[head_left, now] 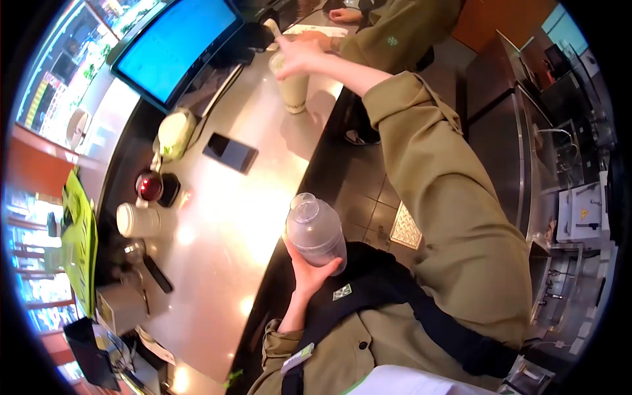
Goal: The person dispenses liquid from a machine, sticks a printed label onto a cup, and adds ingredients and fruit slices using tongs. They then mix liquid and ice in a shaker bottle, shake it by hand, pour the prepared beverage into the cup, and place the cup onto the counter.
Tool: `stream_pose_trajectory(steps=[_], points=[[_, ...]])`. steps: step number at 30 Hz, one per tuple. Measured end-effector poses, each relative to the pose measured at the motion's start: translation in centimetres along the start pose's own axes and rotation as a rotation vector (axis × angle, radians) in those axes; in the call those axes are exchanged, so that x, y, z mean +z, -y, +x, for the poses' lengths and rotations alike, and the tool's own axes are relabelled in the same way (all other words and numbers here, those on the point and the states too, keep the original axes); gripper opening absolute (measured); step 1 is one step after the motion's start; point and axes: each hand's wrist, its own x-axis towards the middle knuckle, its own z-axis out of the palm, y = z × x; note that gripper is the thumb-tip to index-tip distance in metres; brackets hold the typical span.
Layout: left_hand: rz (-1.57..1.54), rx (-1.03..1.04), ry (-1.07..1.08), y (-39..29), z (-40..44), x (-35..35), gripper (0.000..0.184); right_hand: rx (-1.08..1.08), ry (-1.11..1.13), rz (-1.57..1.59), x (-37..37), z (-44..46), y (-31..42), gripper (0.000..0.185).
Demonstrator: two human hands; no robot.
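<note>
My left hand [309, 271] is wrapped around a clear dome-topped plastic cup [315, 230], held near my apron beyond the counter's edge. Its top faces the camera. Whether it is one lidded cup or several nested pieces, I cannot tell. With my right arm stretched far forward, my right hand [301, 56] grips the upper part of a tall clear cup [294, 92] from above. That cup holds a pale greenish drink with a darker band near its base, and it stands on the counter [217, 263]. My fingers hide most of its rim.
A phone [230, 153] lies mid-counter, near a monitor [178, 49]. Along the far side are a pale green round object [176, 133], a dark red glossy ball [149, 185] and stacked white lids [138, 220]. A co-worker's sleeve [395, 36] and hands are close beyond my right hand.
</note>
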Motion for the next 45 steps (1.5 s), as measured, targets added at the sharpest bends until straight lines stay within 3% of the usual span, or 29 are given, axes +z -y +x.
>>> stream_pose_trajectory(steps=[2,7,9,10,12,13,14,16,19,21,23,26,28,29,32,34,36,38,42,44,45], points=[[-0.002,-0.031,0.037,-1.5,4.8,-0.5,0.127,0.018,0.067,0.048,0.5,3.6,-0.8,0.093],[0.084,-0.020,0.056,-1.5,9.6,-0.4,0.132,-0.025,-0.013,-0.012,4.0,8.8,-1.1,0.095],[0.199,-0.043,0.055,-3.3,11.2,0.9,0.134,-0.354,-0.203,0.299,8.8,11.1,-3.2,0.113],[0.358,0.051,0.082,-2.8,12.1,1.1,0.131,-0.317,-0.163,0.332,5.1,7.9,-3.5,0.114],[0.344,0.255,0.182,-1.2,13.5,2.9,0.125,-0.240,-0.088,0.394,-2.2,1.2,-4.5,0.115],[0.308,0.252,0.272,-1.4,13.9,4.7,0.124,-0.230,-0.413,0.443,-0.8,-1.1,-6.4,0.108],[0.264,0.203,0.399,-1.9,13.9,6.7,0.122,-0.101,-0.439,0.387,-2.3,-5.8,-8.9,0.095],[0.118,0.272,0.596,0.1,14.1,11.2,0.122,-0.025,-0.646,0.619,-5.1,-19.3,-13.1,0.080],[0.107,0.376,0.935,-0.9,11.6,20.0,0.121,0.521,-0.980,0.702,-3.0,-39.8,-17.9,0.059],[0.079,0.422,1.124,-1.3,7.8,26.6,0.120,0.862,-1.079,0.710,0.0,-53.4,-17.4,0.051],[-0.003,0.408,1.279,-1.2,2.2,32.6,0.120,1.156,-1.070,0.540,3.1,-65.7,-13.5,0.047],[-0.050,0.588,1.390,-1.2,-8.1,41.9,0.119,1.594,-1.066,0.521,6.0,-81.2,-5.1,0.039],[-0.256,0.411,1.484,-2.8,-16.0,47.2,0.121,1.849,-1.041,0.389,7.6,-90.7,1.0,0.041],[-0.306,0.497,1.485,-3.1,-19.2,49.7,0.115,2.021,-1.036,0.410,6.7,-94.3,4.2,0.043],[-0.497,0.297,1.636,-3.8,-27.0,56.1,0.105,2.402,-1.259,0.303,10.9,-104.4,10.9,0.045],[-0.479,0.329,1.680,-3.4,-30.8,60.6,0.096,2.552,-1.377,0.170,13.7,-109.3,14.0,0.044],[-0.365,0.181,1.714,-4.4,-34.7,64.2,0.095,2.645,-1.290,-0.272,14.0,-112.4,15.4,0.041],[-0.340,0.224,1.699,-3.4,-37.6,69.2,0.098,2.842,-1.265,-0.526,13.1,-116.8,15.3,0.046],[-0.283,0.475,1.652,2.0,-41.6,80.6,0.105,2.743,-1.257,-0.939,16.3,-129.1,14.6,0.067],[0.024,0.450,1.751,3.6,-43.3,83.9,0.112,2.720,-1.627,-0.604,15.3,-130.2,13.6,0.067],[0.016,0.473,1.837,5.5,-44.1,85.8,0.114,2.747,-1.646,-0.615,13.7,-130.3,12.9,0.066]])
